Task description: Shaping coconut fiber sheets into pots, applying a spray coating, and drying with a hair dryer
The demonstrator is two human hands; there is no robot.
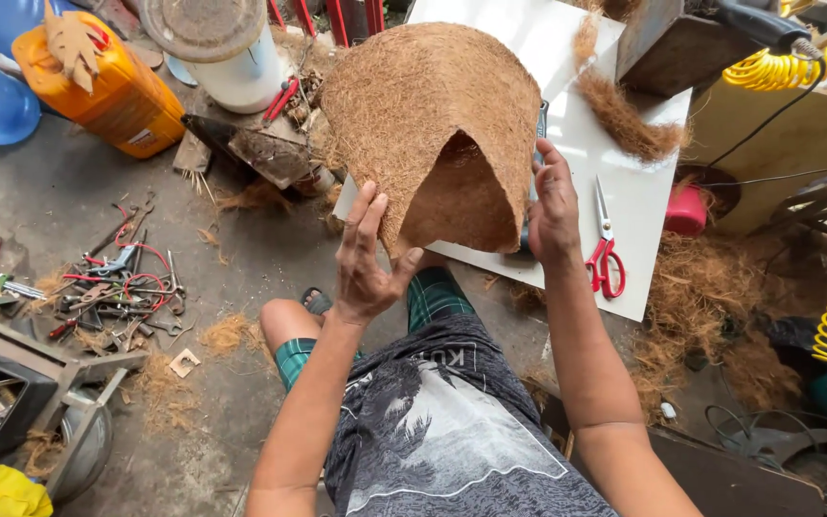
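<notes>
Currently the person holds a curved sheet of coconut fibre [423, 115] upright over a white board [624, 191], bent into a cone-like shell with its open seam facing the camera. The left hand [364, 258] grips the lower left edge, its fingers [372, 213] clamped on the sheet with the thumb toward the seam. The right hand [552, 206] presses against the right flank, its fingers wrapped behind the fibre. Judged from this pose, the step in hand is shaping the sheet and bringing its two edges together; the next move likely calls for overlapping those edges evenly while keeping the curve from springing open. Red-handled scissors [605, 251] lie on the board just beside the right hand, and a loose tuft of fibre [619, 110] lies further up the board. Scattered hand tools [117, 282] lie on the floor, well apart. The right fingertips are hidden, and a dark object behind the sheet cannot be identified.
</notes>
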